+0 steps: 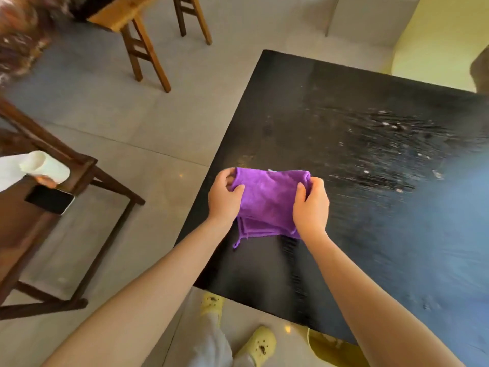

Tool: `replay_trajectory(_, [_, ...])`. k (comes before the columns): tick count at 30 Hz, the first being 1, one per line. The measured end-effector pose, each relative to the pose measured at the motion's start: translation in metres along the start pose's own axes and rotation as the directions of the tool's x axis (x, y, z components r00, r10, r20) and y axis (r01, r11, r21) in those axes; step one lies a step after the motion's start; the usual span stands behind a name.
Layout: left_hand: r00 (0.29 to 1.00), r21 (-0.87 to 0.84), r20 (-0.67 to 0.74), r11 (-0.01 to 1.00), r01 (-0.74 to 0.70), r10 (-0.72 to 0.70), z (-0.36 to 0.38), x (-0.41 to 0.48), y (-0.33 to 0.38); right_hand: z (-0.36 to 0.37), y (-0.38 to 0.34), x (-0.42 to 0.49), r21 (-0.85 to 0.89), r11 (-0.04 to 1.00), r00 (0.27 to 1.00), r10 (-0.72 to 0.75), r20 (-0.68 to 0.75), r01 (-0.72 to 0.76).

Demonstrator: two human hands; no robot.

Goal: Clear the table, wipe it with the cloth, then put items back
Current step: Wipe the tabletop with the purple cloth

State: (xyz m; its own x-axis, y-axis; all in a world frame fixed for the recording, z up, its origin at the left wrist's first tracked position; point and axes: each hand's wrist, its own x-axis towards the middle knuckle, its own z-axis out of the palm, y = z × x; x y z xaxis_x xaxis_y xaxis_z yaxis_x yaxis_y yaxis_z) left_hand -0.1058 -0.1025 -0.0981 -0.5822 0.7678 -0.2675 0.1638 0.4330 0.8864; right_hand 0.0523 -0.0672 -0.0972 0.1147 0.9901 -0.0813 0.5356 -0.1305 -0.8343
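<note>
A purple cloth [267, 201], folded in layers, is held up over the near left part of the black table [370, 207]. My left hand [225, 197] grips the cloth's upper left corner. My right hand [312, 205] grips its upper right edge. The cloth's lower edge and a small loop hang down just above the tabletop. Wet streaks and droplets shine across the table's middle and right. On a dark wooden bench at the left lie a black phone [50, 199] and a white object [45, 166].
The dark wooden bench [53, 207] stands left of the table with grey floor between. A lighter wooden stool [143, 35] stands at the top. My feet in yellow clogs [256, 340] are at the table's near edge, with a yellow object beside them.
</note>
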Motion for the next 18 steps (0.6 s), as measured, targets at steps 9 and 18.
replay_trajectory(9, [0.881, 0.544, 0.244, 0.695, -0.47, 0.405, 0.011, 0.087, -0.011, 0.032, 0.02, 0.027, -0.555, 0.667, 0.849, -0.242, 0.469, 0.497])
replay_trajectory(18, [0.808, 0.752, 0.483, 0.314, -0.58, 0.337, -0.003, 0.119, -0.055, 0.055, 0.043, 0.023, -0.612, 0.491, 0.774, -0.253, 0.58, 0.619])
